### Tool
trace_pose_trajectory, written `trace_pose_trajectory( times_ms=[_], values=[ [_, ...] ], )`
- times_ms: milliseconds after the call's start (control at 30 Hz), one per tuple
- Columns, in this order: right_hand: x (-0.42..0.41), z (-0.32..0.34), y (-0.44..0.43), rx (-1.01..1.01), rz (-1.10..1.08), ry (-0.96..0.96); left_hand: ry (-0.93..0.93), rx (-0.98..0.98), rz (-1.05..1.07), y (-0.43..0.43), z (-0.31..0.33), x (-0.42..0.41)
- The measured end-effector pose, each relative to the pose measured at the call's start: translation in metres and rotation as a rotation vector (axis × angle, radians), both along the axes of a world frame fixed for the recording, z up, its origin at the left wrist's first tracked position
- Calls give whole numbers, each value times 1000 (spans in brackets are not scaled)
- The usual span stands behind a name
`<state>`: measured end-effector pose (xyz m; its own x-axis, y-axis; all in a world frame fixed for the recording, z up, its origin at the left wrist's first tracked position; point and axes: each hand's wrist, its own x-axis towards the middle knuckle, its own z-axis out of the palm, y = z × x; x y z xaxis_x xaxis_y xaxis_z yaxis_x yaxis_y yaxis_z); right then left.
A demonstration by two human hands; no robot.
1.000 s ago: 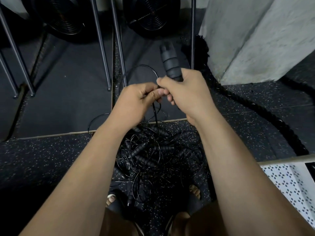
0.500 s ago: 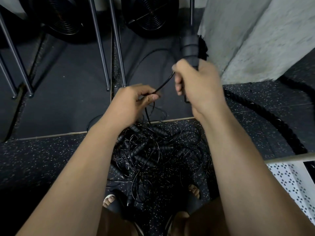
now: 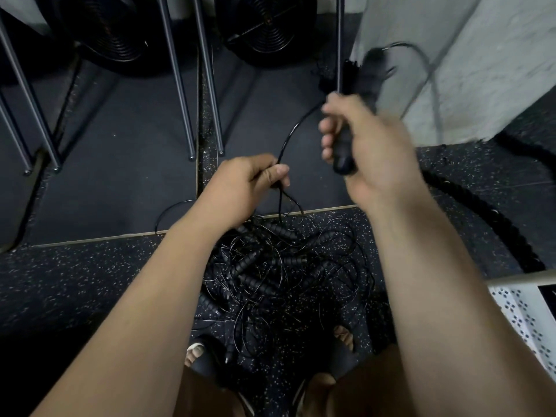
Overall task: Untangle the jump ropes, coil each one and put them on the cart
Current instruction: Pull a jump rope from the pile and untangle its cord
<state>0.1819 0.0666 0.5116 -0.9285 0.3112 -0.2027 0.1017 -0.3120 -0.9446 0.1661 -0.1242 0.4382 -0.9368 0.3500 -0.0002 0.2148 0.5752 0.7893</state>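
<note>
The handle in the right hand looks matt, foam or rubber; the thin cord pinched by the left hand is smooth and glossy, like those in the jump rope tangle below both hands. The floor is speckled rubber, the mat beyond the left hand smooth and matt under metal legs. Right of the right hand: coarse braided battle rope, rough painted wall.

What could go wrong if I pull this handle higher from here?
1. The cord from the handle in your right hand runs through your left hand into the tangled pile; a hard pull may tighten knots.
2. The blurred loop arcs near a metal leg and might snag.
3. Loose cords lie by your feet; a step could catch them.
</note>
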Motion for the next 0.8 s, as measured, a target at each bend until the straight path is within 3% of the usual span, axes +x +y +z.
trace_pose_trajectory(
  times_ms=[200, 467, 600, 800],
  values=[
    [4, -25, -23, 390, 220, -159, 38, 80, -67, 0, 0, -2],
    [6, -17, -17, 570, 339, -134, 15, 90, -117, -3, 5, 2],
    [7, -12, -18, 476, 210, -80, -5, 115, -98, -2, 6, 2],
    [4, 4, -12, 72, 73, 79, 11, -12, -87, -5, 1, 2]
  ],
)
